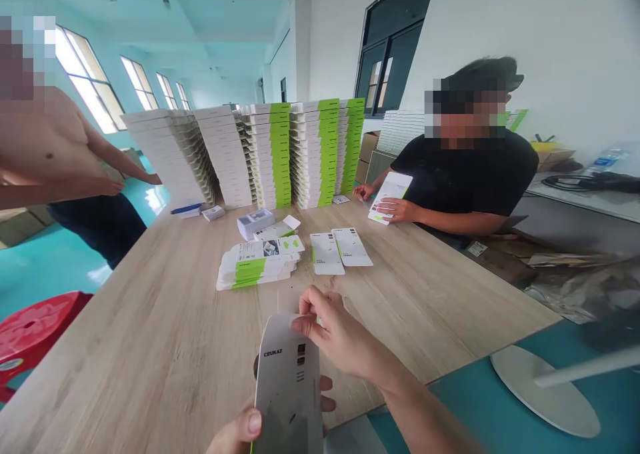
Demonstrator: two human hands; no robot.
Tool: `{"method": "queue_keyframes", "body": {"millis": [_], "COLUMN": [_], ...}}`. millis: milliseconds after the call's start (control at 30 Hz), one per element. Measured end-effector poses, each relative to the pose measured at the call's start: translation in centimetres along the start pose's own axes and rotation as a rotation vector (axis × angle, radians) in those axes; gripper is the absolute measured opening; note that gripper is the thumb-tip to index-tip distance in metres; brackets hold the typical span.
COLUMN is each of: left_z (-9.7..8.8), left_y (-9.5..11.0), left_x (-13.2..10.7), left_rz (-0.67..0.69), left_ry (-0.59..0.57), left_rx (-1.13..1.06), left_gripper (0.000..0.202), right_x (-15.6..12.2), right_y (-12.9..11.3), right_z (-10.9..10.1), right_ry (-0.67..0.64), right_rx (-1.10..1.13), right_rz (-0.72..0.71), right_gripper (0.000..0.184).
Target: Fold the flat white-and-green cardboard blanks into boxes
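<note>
A flat white carton printed "CEUKAZ" [287, 381] stands upright in front of me, with a green edge at its lower left. My left hand [245, 424] grips it low down, thumb on the front. My right hand [337, 327] pinches its top corner between thumb and fingers. Beyond them on the wooden table [150, 347] lie two loose printed cards [337, 249] and a low pile of white-and-green cartons [255, 264]. An open white box [255, 224] sits behind that pile.
Tall carton stacks [270, 154] line the table's far end. A seated co-worker's hands [390, 204] hold a carton. A standing person's hand [110, 186] rests near the far left edge. A red stool [35, 334] stands left of the table, and a round white stand base [545, 391] lies right.
</note>
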State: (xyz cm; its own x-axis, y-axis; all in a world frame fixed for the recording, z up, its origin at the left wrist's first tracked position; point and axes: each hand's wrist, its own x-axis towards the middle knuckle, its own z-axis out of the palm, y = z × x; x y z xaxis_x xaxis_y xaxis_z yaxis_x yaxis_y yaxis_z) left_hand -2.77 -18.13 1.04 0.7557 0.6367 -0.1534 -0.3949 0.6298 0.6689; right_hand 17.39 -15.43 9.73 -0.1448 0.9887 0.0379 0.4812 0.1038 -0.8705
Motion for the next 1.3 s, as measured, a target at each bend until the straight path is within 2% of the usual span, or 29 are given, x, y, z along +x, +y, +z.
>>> {"method": "queue_keyframes", "body": {"millis": [67,100,167,233,300,333,400,467,533,633,733,833,900,1000,1100,1233,1300], "left_z": [0.1,0.1,0.1,0.0,0.1,0.1,0.2,0.2,0.1,-0.1,-0.2,-0.2,-0.3,-0.4,-0.7,-1.5,-2.4], "left_y": [-0.3,-0.3,0.1,0.6,1.0,1.1,0.8,0.1,-0.7,-1.4,-1.4,-1.2,-1.1,-0.9,-0.7,-0.9,-1.4], "left_x": [0.9,1.1,1.1,0.8,0.5,0.5,0.6,1.0,1.4,2.0,2.6,2.9,2.9,2.7,2.4,2.4,2.9], "left_rz": [0.048,0.06,0.046,0.01,0.012,0.038,0.115,0.209,0.299,0.369,0.433,0.663,0.787,0.784,0.707,0.685,0.74], "left_ry": [-0.022,0.002,0.126,0.323,0.516,0.598,0.721,0.789,0.804,0.758,0.737,0.748,0.748,0.732,0.702,0.703,0.751], "left_rx": [0.028,0.033,0.043,0.058,0.119,0.174,0.32,0.48,0.603,0.695,0.657,0.658,0.724,0.776,0.77,0.796,0.744], "left_gripper": [0.094,0.096,0.088,0.075,0.071,0.074,0.079,0.081,0.078,0.072,0.071,0.085,0.08,0.055,0.052,0.054,0.053], "right_x": [0.2,0.3,0.7,0.9,0.8,0.6,-0.1,-0.8,-1.3,-1.6,-1.6,-2.0,-2.3,-2.7,-2.8,-3.1,-3.1], "right_y": [0.1,0.3,0.8,1.6,2.4,2.9,3.8,4.6,5.2,5.4,4.4,3.6,4.4,7.3,9.3,7.9,7.2], "right_z": [-0.9,-1.3,-1.8,-1.4,-0.2,0.6,2.5,4.3,5.8,6.5,5.3,3.7,3.5,3.9,3.2,0.6,0.1], "right_ry": [-0.081,-0.129,-0.161,-0.022,0.174,0.223,0.158,0.021,0.005,0.114,0.114,0.048,0.019,0.13,0.267,0.218,0.279], "right_rx": [0.044,0.1,0.243,0.327,0.365,0.4,0.515,0.62,0.636,0.505,0.393,0.375,0.39,0.342,0.137,0.055,0.097], "right_rz": [-0.04,-0.061,-0.1,-0.121,-0.092,-0.047,0.08,0.172,0.194,0.18,0.105,-0.006,-0.052,-0.158,-0.312,-0.346,-0.346], "right_gripper": [0.027,0.031,0.039,0.045,0.058,0.067,0.077,0.073,0.071,0.072,0.069,0.064,0.065,0.071,0.056,0.041,0.037]}}
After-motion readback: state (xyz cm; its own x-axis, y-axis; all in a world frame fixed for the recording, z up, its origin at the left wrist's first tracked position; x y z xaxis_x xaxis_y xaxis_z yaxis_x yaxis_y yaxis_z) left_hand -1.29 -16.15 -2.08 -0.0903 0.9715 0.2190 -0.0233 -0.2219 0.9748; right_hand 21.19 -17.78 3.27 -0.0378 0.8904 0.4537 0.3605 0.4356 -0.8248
